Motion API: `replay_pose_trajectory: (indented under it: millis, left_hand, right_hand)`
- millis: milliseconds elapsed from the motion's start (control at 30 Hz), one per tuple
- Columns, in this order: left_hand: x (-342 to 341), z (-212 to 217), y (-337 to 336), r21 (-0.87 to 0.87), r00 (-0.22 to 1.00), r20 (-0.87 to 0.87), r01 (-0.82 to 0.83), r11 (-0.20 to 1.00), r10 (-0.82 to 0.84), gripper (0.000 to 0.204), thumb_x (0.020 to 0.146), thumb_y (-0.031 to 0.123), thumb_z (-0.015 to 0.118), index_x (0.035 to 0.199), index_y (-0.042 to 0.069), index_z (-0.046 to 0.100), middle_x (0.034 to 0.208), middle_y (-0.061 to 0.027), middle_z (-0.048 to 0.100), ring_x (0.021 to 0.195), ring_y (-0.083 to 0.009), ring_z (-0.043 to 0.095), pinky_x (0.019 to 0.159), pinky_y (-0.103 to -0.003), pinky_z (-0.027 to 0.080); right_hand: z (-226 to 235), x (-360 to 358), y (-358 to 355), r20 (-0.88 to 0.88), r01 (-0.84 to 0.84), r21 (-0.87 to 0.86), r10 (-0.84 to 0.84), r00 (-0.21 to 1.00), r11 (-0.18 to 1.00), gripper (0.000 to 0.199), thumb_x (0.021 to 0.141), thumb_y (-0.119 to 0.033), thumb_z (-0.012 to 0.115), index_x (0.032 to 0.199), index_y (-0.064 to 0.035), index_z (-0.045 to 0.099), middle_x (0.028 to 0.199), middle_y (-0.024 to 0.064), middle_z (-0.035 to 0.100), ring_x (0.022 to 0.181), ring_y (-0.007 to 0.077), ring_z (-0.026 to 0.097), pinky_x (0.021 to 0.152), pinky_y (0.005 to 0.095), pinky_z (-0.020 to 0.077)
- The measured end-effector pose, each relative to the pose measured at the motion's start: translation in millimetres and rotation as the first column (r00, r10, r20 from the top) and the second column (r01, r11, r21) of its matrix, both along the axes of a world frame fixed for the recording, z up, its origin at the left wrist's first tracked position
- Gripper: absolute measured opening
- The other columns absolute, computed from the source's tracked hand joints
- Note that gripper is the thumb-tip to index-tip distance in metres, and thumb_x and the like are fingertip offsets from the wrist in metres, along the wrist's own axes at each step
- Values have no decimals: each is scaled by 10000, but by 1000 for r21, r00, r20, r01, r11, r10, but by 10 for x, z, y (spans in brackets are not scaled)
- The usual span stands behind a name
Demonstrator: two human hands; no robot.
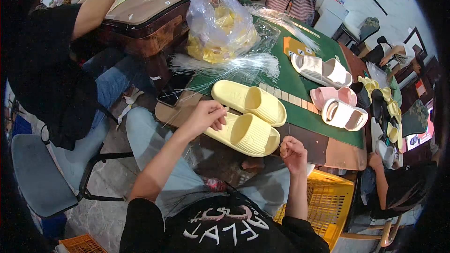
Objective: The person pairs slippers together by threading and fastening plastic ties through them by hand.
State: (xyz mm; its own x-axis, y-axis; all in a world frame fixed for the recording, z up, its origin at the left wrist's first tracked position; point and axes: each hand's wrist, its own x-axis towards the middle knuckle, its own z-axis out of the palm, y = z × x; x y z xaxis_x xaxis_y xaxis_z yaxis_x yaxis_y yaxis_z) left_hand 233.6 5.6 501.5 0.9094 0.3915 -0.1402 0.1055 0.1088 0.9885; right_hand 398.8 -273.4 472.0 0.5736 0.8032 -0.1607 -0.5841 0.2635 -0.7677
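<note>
Two pale yellow slide slippers lie side by side at the near edge of the table: a far slipper [262,103] and a near slipper [255,133]. Over the heel of the near one is my left hand [206,118], its fingers pinched together; a small pale bit shows at the fingertips, too small to name. Just right of that slipper's toe, my right hand [294,152] is closed in a pinch, with a thin clear strand seeming to rise from it. Behind the slippers lies a bundle of clear plastic strands [234,69].
A clear bag of yellow pieces [220,33] stands behind the strands. White slides [323,69] and a pink slide [333,96] lie right on the green mat [295,124]. A phone [169,94] rests at the left edge. A yellow crate [328,201] stands below right. Other people sit nearby.
</note>
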Motion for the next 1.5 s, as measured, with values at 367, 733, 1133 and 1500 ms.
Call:
replay_pose_trajectory:
  millis: [367, 733, 1133, 1500]
  left_hand:
    - [429, -399, -385, -156, 980, 0, 195, 968, -197, 138, 873, 75, 542, 914, -40, 608, 819, -87, 641, 674, -116, 615, 626, -240, 520]
    - [714, -484, -520, -77, 957, -75, 273, 959, -279, 231, 762, -82, 543, 985, -91, 604, 918, -118, 652, 800, -147, 608, 709, -269, 483]
    - [393, 176, -444, 759, 977, -213, 178, 626, -20, 144, 801, 118, 567, 869, 23, 649, 823, -129, 644, 752, -269, 628, 648, -351, 484]
    - [1245, -62, -1308, 665, 922, 228, 87, 742, -313, 174, 815, 185, 549, 783, 31, 622, 819, -156, 584, 812, -347, 575, 691, -420, 449]
  right_hand:
    - [152, -142, 109, 429, 311, -205, -201, 881, 928, 261, 805, -51, 499, 1059, -5, 540, 679, 71, 564, 552, 105, 494, 536, 198, 397]
    - [-37, -135, 110, 877, 417, -282, 56, 477, 864, 183, 841, 15, 502, 979, 31, 621, 764, 62, 609, 654, 91, 536, 603, 229, 447]
    - [305, -103, 164, 987, 608, -148, 79, 139, 780, 78, 735, 8, 652, 751, 4, 576, 683, 75, 552, 600, 152, 537, 566, 249, 437]
    - [384, -35, 47, 990, 551, -59, -21, 138, 832, 83, 783, -8, 613, 747, 10, 540, 692, 23, 501, 653, 109, 470, 621, 224, 386]
